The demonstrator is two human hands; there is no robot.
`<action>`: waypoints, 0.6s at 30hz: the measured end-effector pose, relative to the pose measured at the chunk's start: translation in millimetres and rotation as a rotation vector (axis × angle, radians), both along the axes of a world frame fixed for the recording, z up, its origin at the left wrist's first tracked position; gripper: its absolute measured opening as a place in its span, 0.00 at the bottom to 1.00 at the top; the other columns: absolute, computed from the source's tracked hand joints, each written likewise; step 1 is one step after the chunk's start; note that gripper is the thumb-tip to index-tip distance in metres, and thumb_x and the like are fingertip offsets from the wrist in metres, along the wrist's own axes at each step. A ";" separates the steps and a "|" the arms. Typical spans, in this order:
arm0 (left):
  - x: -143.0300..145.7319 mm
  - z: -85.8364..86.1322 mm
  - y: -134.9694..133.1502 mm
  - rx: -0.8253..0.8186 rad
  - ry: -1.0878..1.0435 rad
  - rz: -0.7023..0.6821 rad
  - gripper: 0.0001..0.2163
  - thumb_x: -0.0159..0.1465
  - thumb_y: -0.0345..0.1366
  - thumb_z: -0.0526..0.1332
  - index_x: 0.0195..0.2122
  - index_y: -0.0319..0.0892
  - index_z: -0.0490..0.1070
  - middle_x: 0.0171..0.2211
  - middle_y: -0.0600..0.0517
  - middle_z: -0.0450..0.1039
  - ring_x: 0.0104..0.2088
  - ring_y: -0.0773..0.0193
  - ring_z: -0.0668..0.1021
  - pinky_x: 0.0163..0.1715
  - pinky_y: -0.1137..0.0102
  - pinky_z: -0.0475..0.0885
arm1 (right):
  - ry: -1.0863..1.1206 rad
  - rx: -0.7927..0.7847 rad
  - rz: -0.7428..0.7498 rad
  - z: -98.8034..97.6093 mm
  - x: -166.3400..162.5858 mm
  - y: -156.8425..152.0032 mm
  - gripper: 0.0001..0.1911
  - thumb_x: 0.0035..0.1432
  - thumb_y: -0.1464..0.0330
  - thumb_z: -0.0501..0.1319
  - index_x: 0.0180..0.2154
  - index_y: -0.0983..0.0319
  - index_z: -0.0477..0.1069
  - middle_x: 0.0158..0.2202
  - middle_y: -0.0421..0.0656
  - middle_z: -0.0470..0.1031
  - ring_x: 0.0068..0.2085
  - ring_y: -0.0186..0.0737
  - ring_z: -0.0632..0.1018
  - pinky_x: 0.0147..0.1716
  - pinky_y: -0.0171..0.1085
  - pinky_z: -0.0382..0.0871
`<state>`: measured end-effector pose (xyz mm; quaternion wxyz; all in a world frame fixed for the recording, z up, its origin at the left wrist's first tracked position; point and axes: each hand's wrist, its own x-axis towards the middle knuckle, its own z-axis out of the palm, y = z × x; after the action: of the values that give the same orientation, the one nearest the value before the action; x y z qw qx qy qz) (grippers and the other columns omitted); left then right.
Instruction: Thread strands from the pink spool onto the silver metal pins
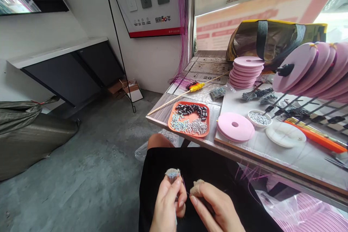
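Observation:
Both my hands are over my lap, in front of dark clothing. My left hand point(170, 199) is closed, thumb against fingers, around a small bluish-grey bunch point(173, 176) whose parts are too small to tell apart. Close to its right, my right hand point(216, 204) pinches with thumb and forefinger; a thin purple line point(184, 184) runs from the left hand to these fingertips. Beige tape point(197, 187) wraps the right forefinger, and similar tape shows on the left one. On the table ahead lies an orange tray point(170, 125) with black beads, pale blue tubes and small metal pieces.
The wooden table point(163, 109) holds pink foam discs point(236, 127), a white bowl point(260, 125) of small grey pieces, a stick point(174, 98) and a bag point(246, 40). Purple strands point(182, 18) hang behind. A rack of upright discs point(296, 67) stands right. Grey floor lies left.

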<state>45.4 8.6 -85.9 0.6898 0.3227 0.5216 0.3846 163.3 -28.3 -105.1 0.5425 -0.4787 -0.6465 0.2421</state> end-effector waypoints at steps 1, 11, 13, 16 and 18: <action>-0.1 0.8 0.3 -0.017 -0.021 -0.001 0.13 0.54 0.43 0.63 0.26 0.39 0.63 0.14 0.62 0.54 0.15 0.78 0.51 0.16 0.79 0.43 | -0.004 0.002 0.001 -0.4 -0.1 0.1 0.09 0.61 0.71 0.51 0.28 0.61 0.63 0.22 0.38 0.66 0.22 0.31 0.68 0.23 0.27 0.64; -2.9 3.4 3.0 -0.124 -0.198 -0.065 0.09 0.54 0.38 0.63 0.29 0.38 0.65 0.13 0.62 0.55 0.14 0.79 0.49 0.15 0.78 0.43 | -0.003 -0.008 -0.002 -6.8 -0.5 -1.6 0.09 0.61 0.72 0.51 0.28 0.61 0.63 0.22 0.39 0.66 0.22 0.31 0.68 0.23 0.28 0.64; -3.6 3.3 2.8 -0.132 -0.199 -0.074 0.09 0.54 0.38 0.63 0.29 0.38 0.66 0.13 0.62 0.54 0.14 0.79 0.48 0.15 0.78 0.43 | 0.010 -0.010 -0.003 -8.1 -0.9 -0.7 0.09 0.61 0.72 0.51 0.28 0.61 0.63 0.23 0.38 0.66 0.22 0.31 0.68 0.23 0.28 0.64; -4.2 2.1 1.7 -0.098 -0.141 -0.088 0.09 0.54 0.39 0.62 0.29 0.38 0.66 0.13 0.61 0.55 0.14 0.78 0.49 0.16 0.78 0.43 | 0.024 -0.006 -0.033 -9.9 -0.9 0.9 0.08 0.60 0.72 0.51 0.28 0.60 0.62 0.22 0.38 0.65 0.22 0.31 0.67 0.23 0.28 0.63; -4.1 1.1 0.9 -0.045 -0.073 -0.094 0.11 0.53 0.41 0.63 0.28 0.38 0.66 0.13 0.61 0.54 0.15 0.78 0.50 0.16 0.78 0.44 | 0.038 -0.008 -0.067 -10.9 -0.3 1.4 0.08 0.61 0.72 0.51 0.28 0.60 0.62 0.23 0.38 0.65 0.23 0.31 0.68 0.23 0.29 0.63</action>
<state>41.3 9.5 -84.8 0.7328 0.3170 0.4887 0.3517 163.0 -26.9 -116.0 0.5605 -0.4976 -0.6186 0.2358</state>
